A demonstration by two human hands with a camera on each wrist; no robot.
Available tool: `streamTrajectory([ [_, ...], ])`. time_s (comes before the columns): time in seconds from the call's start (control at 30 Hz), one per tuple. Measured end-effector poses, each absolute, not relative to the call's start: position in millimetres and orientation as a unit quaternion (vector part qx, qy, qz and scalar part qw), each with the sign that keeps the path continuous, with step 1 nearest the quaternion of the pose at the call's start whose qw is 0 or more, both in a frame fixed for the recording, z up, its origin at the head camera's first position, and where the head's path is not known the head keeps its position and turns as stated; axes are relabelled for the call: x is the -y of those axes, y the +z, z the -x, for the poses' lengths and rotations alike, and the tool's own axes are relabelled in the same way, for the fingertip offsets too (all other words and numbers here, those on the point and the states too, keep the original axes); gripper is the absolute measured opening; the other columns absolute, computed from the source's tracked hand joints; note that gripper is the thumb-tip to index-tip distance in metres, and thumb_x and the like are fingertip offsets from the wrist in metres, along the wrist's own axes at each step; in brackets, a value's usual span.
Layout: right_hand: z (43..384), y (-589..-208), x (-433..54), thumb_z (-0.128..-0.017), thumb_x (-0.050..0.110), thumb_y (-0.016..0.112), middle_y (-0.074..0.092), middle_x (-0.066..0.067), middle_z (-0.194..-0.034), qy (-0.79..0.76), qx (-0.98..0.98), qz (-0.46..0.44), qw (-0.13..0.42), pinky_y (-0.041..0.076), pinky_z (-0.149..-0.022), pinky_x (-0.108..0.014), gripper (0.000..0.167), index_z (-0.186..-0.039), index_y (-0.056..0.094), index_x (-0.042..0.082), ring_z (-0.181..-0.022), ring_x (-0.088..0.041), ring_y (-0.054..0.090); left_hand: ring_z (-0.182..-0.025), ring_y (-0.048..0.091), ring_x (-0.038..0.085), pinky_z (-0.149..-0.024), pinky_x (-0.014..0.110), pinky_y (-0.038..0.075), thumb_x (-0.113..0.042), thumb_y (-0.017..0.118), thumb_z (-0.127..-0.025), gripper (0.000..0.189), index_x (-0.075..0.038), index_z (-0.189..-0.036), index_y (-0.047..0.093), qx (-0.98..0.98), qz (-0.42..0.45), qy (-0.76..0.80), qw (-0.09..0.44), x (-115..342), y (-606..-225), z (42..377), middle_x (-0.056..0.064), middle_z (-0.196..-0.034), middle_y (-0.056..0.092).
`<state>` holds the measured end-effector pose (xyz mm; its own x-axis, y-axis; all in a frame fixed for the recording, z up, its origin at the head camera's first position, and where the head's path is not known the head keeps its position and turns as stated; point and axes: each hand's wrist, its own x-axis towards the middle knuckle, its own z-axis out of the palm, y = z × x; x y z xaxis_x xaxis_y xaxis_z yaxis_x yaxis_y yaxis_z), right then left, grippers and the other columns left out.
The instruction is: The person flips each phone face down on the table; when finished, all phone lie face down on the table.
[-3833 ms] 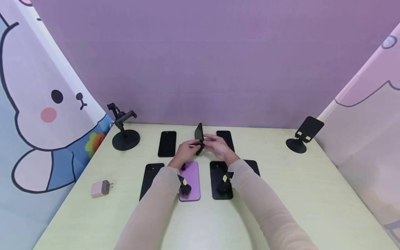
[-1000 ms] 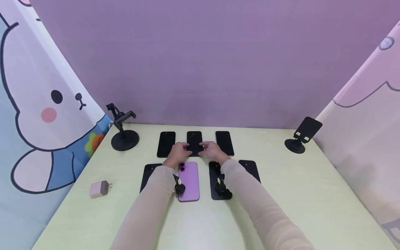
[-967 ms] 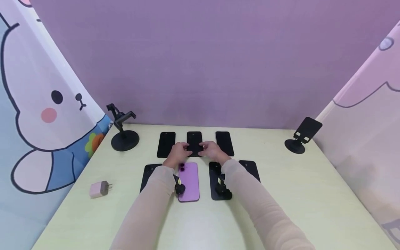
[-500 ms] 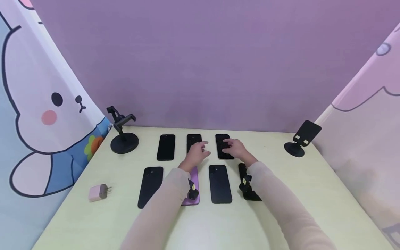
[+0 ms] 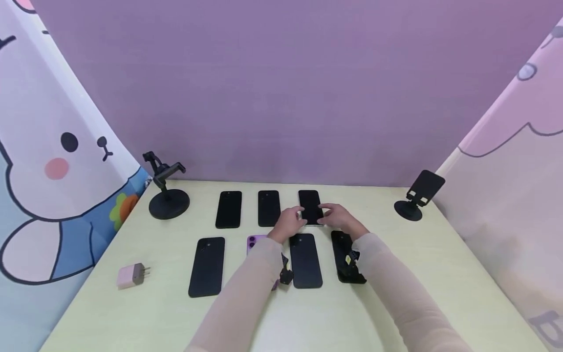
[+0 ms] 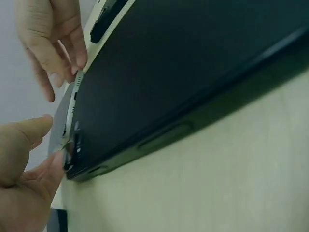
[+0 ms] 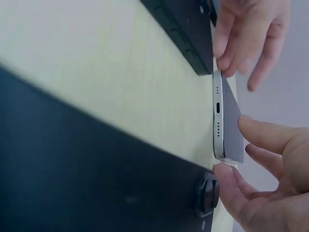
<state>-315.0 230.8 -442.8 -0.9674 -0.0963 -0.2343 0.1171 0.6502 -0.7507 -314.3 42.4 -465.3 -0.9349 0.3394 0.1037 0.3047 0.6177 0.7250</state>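
A dark-screened smartphone (image 5: 310,201) with a silver edge lies at the right end of the back row. My left hand (image 5: 287,224) pinches its near left corner, and my right hand (image 5: 342,218) holds its right side near the bottom. In the right wrist view, the smartphone's bottom edge (image 7: 218,123) shows a charging port between two rows of holes. There my right thumb (image 7: 227,181) meets one corner, while left fingers (image 7: 224,53) touch the other. My left forearm covers most of a purple phone (image 5: 252,240). Under my right wrist lies a black phone (image 5: 340,249).
Two black phones (image 5: 228,210) (image 5: 269,208) lie left in the back row. In front lie a dark phone (image 5: 206,269) and another dark phone (image 5: 306,264). Black stands occupy the back left (image 5: 169,204) and back right (image 5: 425,188). A pink charger (image 5: 130,276) sits at left.
Earlier both hands set the tilted middle back phone flat and let it go. Since then they have moved right and taken hold of the right back phone.
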Motion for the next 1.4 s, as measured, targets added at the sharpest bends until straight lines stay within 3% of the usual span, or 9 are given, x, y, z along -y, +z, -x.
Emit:
streamTrajectory([
  [0.13,315,-443,-225,-0.09,0.007,0.069,0.053,-0.028,-0.128,-0.431,-0.893,-0.005,0.127,0.051,-0.079,-0.038,0.059,-0.144,0.046,0.004,-0.099,-0.031,0.062,-0.057,0.048,0.01,-0.067,0.029,0.047,-0.008,0.068,-0.091,0.04,0.002,-0.128,0.06,-0.897,-0.182,0.404,0.006,-42,-469,317,-0.002,-0.064,0.051],
  [0.4,315,-445,-220,-0.088,0.006,0.072,0.051,-0.027,-0.133,-0.414,-0.902,-0.013,0.121,0.05,-0.085,-0.04,0.06,-0.143,0.048,0.004,-0.113,-0.035,0.055,-0.056,0.047,0.01,-0.062,0.026,0.044,-0.007,0.072,-0.087,0.044,0.007,-0.127,0.06,-0.9,-0.197,0.39,0.009,-42,-472,322,-0.001,-0.061,0.05],
  [0.9,317,-451,-215,-0.086,0.001,0.07,0.057,-0.027,-0.126,-0.403,-0.91,-0.022,0.095,0.05,-0.077,-0.036,0.055,-0.139,0.053,0.001,-0.103,-0.031,0.059,-0.055,0.044,0.009,-0.057,0.023,0.04,-0.002,0.07,-0.087,0.041,0.009,-0.125,0.061,-0.892,-0.172,0.416,0.03,-42,-471,320,-0.003,-0.061,0.048],
  [1.2,318,-454,-224,-0.087,-0.003,0.068,0.051,-0.03,-0.131,-0.482,-0.87,-0.03,0.099,0.05,-0.076,-0.033,0.053,-0.137,0.053,-0.001,-0.111,-0.034,0.056,-0.049,0.039,0.008,-0.052,0.021,0.034,-0.001,0.068,-0.087,0.04,0.01,-0.124,0.06,-0.886,-0.171,0.43,0.029,-46,-475,321,-0.005,-0.055,0.042],
  [1.33,318,-450,-229,-0.088,-0.005,0.066,0.047,-0.029,-0.134,-0.524,-0.845,-0.028,0.101,0.05,-0.082,-0.035,0.052,-0.138,0.052,-0.002,-0.118,-0.035,0.052,-0.052,0.042,0.008,-0.056,0.022,0.039,-0.004,0.068,-0.087,0.039,0.01,-0.122,0.062,-0.887,-0.176,0.426,0.019,-49,-474,322,-0.005,-0.056,0.045],
  [1.4,318,-448,-231,-0.088,-0.006,0.064,0.047,-0.029,-0.134,-0.543,-0.833,-0.027,0.102,0.049,-0.085,-0.036,0.051,-0.137,0.052,-0.003,-0.118,-0.034,0.05,-0.059,0.051,0.011,-0.064,0.024,0.046,-0.005,0.069,-0.087,0.038,0.01,-0.121,0.063,-0.888,-0.174,0.426,0.015,-50,-473,322,0.0,-0.063,0.056],
])
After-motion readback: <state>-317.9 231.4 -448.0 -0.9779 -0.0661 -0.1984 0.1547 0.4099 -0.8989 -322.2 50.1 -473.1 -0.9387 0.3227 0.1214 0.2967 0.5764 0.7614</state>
